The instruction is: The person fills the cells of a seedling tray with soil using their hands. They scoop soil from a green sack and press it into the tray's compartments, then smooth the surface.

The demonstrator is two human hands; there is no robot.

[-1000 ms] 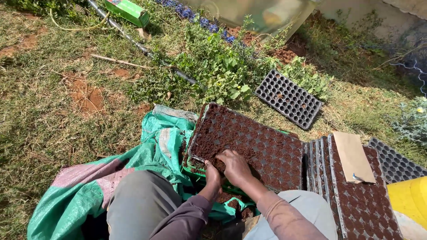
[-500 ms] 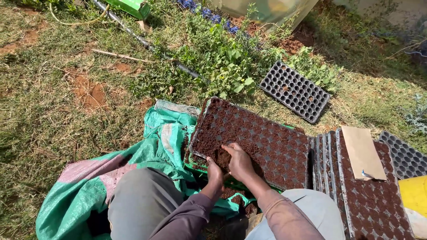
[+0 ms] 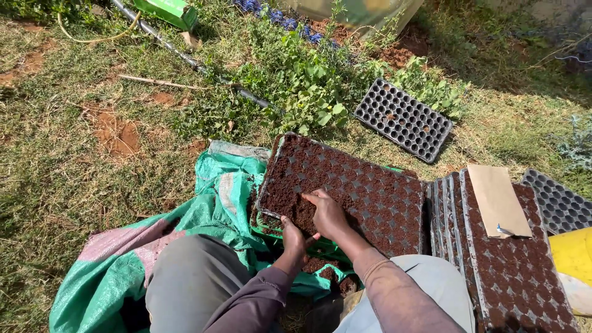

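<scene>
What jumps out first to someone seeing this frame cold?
Centre frame, the soil-filled seedling tray sits on a green woven sheet, with the right hand pressed on the soil near its front edge and the left hand at that edge. Behind it, an empty black cell tray lies on the grass beside leafy weeds. To the right, a brown paper envelope rests on another filled tray.

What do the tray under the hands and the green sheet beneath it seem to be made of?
Tray: thin black plastic, by its moulded cell grid with slightly shiny ribs showing between the dark brown soil.
Sheet: looks like woven plastic sacking; green, with a faint sheen, crumpled folds and paler worn patches. The weave itself is too fine to confirm.
</scene>
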